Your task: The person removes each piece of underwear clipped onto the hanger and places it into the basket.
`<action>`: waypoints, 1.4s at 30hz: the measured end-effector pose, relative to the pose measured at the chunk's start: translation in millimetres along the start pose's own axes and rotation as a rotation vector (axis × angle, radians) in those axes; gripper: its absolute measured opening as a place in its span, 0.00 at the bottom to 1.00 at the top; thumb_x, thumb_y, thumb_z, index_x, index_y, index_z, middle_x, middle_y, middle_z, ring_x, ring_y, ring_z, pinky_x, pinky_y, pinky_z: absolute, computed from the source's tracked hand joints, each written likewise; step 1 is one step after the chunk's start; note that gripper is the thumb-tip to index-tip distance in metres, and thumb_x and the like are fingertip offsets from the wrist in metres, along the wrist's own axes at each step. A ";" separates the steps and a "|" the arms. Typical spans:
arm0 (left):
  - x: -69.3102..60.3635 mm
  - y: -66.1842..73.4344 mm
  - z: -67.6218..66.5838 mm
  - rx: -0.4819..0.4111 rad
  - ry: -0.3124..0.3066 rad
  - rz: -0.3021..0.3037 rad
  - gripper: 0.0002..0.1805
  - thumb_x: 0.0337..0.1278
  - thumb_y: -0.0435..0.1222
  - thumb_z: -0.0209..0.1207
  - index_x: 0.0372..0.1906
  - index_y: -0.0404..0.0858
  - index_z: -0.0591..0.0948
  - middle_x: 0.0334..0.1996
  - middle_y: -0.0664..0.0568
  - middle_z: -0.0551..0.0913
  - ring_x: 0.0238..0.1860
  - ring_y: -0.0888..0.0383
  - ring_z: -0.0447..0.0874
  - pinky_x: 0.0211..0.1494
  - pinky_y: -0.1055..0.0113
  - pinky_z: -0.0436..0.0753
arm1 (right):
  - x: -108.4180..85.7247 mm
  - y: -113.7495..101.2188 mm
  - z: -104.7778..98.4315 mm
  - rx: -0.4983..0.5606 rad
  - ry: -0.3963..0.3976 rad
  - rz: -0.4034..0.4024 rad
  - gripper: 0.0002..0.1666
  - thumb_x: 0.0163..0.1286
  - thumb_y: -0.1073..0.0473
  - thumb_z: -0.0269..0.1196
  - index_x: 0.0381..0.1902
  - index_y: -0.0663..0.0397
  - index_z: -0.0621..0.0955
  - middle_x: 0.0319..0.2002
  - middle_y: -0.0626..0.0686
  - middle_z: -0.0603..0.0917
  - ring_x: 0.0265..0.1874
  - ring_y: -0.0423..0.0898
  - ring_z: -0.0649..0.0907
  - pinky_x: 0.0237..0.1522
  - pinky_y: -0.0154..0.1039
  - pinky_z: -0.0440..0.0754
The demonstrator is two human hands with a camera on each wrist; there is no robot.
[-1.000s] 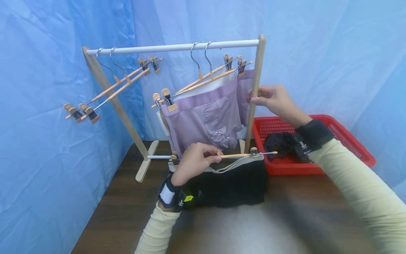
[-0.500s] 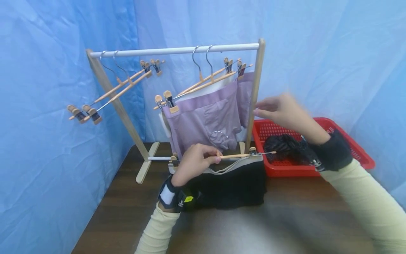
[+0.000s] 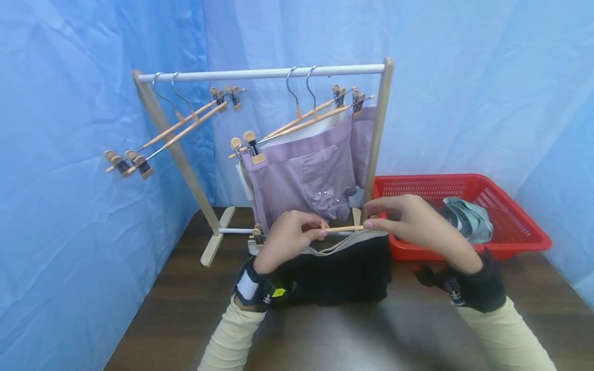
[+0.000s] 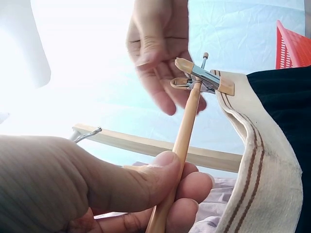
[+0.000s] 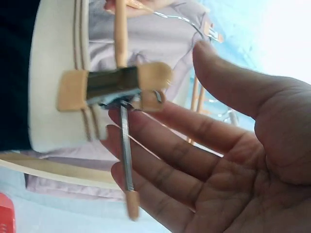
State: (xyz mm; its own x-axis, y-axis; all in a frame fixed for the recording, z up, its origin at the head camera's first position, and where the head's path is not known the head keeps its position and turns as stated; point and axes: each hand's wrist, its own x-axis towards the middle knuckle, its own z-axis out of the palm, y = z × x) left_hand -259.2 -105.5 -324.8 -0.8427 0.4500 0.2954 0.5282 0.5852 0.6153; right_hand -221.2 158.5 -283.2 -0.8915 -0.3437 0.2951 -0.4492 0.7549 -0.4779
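Note:
Low over the table, my left hand (image 3: 289, 236) pinches the wooden bar of a clip hanger (image 3: 343, 228) between thumb and fingers. Black underpants with a cream waistband (image 3: 343, 273) hang from its clips. My right hand (image 3: 413, 221) is at the hanger's right end. In the right wrist view its fingers are extended behind the clip (image 5: 112, 87), and its thumb stands apart from it. That clip bites the striped waistband (image 5: 53, 77). Behind, mauve underpants (image 3: 303, 175) hang on the rack, and the held hanger's metal hook (image 3: 325, 194) shows in front of them.
A small rack with a white rail (image 3: 232, 74) stands behind my hands. Two bare clip hangers (image 3: 185, 123) hang at its left. A red basket (image 3: 515, 247) with grey-green cloth (image 3: 468, 220) sits at right. Blue sheeting (image 3: 464, 103) surrounds the wooden table (image 3: 325, 335).
My right hand has moved down from the rack's right post to the right clip of the held hanger. My left hand keeps its grip on the bar, nearly still.

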 end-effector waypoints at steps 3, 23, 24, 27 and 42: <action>0.2 1.4 0.3 -0.004 -0.004 -0.008 0.03 0.62 0.37 0.69 0.36 0.42 0.90 0.27 0.57 0.87 0.29 0.59 0.79 0.33 0.68 0.77 | -4.1 3.6 8.5 -0.020 0.020 -0.025 0.30 0.60 0.50 0.77 0.57 0.58 0.85 0.49 0.57 0.90 0.46 0.55 0.88 0.50 0.54 0.88; 0.6 3.4 6.9 0.013 0.039 -0.011 0.04 0.60 0.37 0.71 0.38 0.43 0.92 0.28 0.57 0.88 0.28 0.60 0.78 0.32 0.70 0.75 | -6.5 19.9 37.2 0.010 0.181 -0.034 0.20 0.61 0.61 0.75 0.50 0.59 0.86 0.35 0.53 0.89 0.28 0.45 0.80 0.32 0.33 0.80; 0.6 3.9 7.1 0.008 0.034 -0.014 0.04 0.60 0.37 0.71 0.38 0.43 0.92 0.29 0.56 0.88 0.29 0.60 0.79 0.32 0.70 0.75 | -7.3 20.1 38.2 0.006 0.194 -0.034 0.20 0.60 0.62 0.75 0.50 0.60 0.86 0.35 0.54 0.89 0.28 0.44 0.79 0.31 0.33 0.79; 0.4 4.7 7.8 -0.001 0.020 -0.018 0.04 0.60 0.37 0.70 0.39 0.43 0.92 0.30 0.56 0.89 0.29 0.60 0.79 0.33 0.69 0.76 | -9.1 21.2 41.4 -0.002 0.225 -0.037 0.20 0.60 0.62 0.75 0.50 0.61 0.86 0.35 0.55 0.89 0.25 0.44 0.78 0.28 0.33 0.78; -0.9 5.5 7.6 0.015 0.031 -0.024 0.05 0.60 0.36 0.70 0.40 0.44 0.92 0.30 0.57 0.89 0.29 0.60 0.78 0.32 0.70 0.75 | -9.4 22.4 48.5 -0.038 0.352 -0.110 0.18 0.56 0.64 0.78 0.46 0.60 0.88 0.34 0.54 0.90 0.23 0.41 0.78 0.27 0.33 0.80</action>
State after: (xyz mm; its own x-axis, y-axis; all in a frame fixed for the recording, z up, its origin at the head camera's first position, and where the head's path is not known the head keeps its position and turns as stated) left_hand -254.7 -97.6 -327.2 -0.8581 0.4148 0.3028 0.5087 0.6057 0.6119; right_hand -225.8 151.6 -336.8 -0.7604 -0.2153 0.6127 -0.5327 0.7465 -0.3987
